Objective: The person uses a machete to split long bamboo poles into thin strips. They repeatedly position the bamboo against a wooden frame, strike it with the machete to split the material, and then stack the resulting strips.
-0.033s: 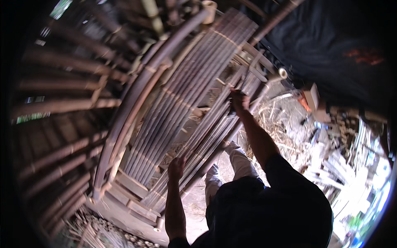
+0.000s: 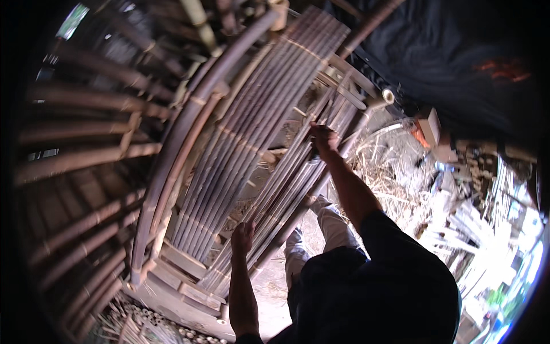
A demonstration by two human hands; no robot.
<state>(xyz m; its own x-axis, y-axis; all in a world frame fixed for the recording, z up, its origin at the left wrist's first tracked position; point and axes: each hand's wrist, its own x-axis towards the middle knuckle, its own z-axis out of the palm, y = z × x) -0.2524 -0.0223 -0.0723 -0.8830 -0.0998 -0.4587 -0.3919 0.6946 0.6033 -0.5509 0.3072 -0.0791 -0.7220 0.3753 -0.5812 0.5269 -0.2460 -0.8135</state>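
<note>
In front of me lies a bamboo bench frame with a wide panel of dark bamboo slats (image 2: 229, 152). A narrower row of loose bamboo strips (image 2: 282, 186) runs diagonally along its near side. My left hand (image 2: 242, 238) is closed at the lower part of this row, gripping a bamboo strip. Farther up the row, my right hand (image 2: 325, 140) is closed over the strips. A small dark shape shows under its fingers; blur hides what it is. Between the two rows is a gap with crosspieces showing.
A thick curved bamboo rail (image 2: 172, 149) borders the far side, with bamboo poles (image 2: 86, 157) beyond it. A round bamboo pole (image 2: 298, 218) edges the near side. Straw (image 2: 381, 172) and scraps litter the floor to the right. Dark sheeting (image 2: 435, 63) hangs at upper right.
The whole view has shifted slightly, moving the bench a little left and up. My hands keep about the same places on the strips.
</note>
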